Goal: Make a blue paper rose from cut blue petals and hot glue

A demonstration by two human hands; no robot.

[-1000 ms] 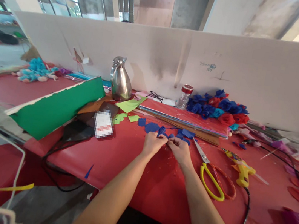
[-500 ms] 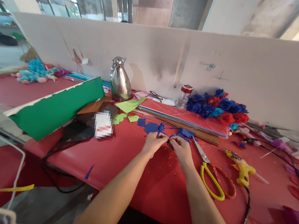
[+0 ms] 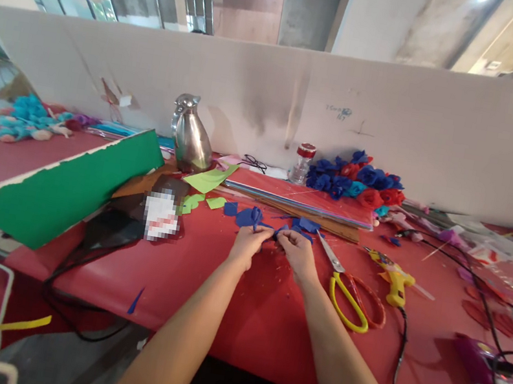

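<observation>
Both of my hands meet over the red table [image 3: 227, 305], fingers pinched together. My left hand [image 3: 248, 243] pinches a small blue paper piece [image 3: 256, 215] that sticks up from its fingertips. My right hand [image 3: 295, 252] is closed right beside it, touching the same blue scrap at the fingertips. More loose blue paper cut-outs [image 3: 303, 225] lie just beyond the hands. Yellow-handled scissors [image 3: 349, 286] lie on the table to the right of my right hand.
A yellow glue gun [image 3: 391, 281] with a black cord lies right of the scissors. A heap of blue and red paper flowers [image 3: 361, 182], a small jar [image 3: 301, 163], a steel jug [image 3: 191, 135] and a green sheet [image 3: 70, 187] stand behind and left. A purple device [image 3: 495, 382] sits far right.
The camera has turned slightly right, so everything sits further left. My hands stay together; the blue piece now stands up from my left fingertips.
</observation>
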